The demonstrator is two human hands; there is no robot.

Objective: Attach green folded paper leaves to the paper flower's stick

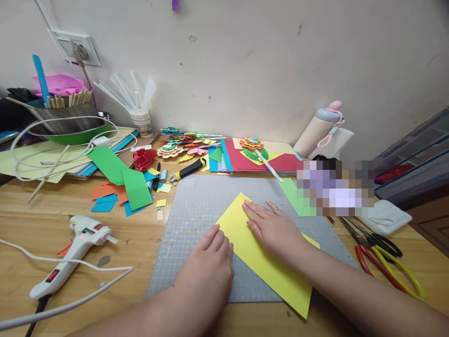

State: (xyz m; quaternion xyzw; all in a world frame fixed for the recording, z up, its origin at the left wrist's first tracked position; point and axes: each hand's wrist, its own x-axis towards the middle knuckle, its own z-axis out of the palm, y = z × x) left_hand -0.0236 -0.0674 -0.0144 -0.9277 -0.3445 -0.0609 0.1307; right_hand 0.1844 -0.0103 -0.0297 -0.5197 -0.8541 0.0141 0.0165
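A sheet of yellow paper [259, 262] lies slantwise on a grey cutting mat [196, 196], its near corner reaching past the mat's front edge. My right hand [268, 222] rests flat on the upper part of the sheet with its fingers stretched out. At the sheet's left edge, my left hand [212, 264] is closed with curled fingers around the paper's edge; its thumb and the exact grip are hidden. Just beyond the mat's back edge lies a yellow and black utility knife [189, 169].
A white glue gun [75, 252] and its cable lie on the left. Green paper strips [135, 187] and scraps are beside the mat. Scissors [372, 243] and pliers-like red and yellow handles sit right. A paper flower [251, 143] lies on coloured sheets behind.
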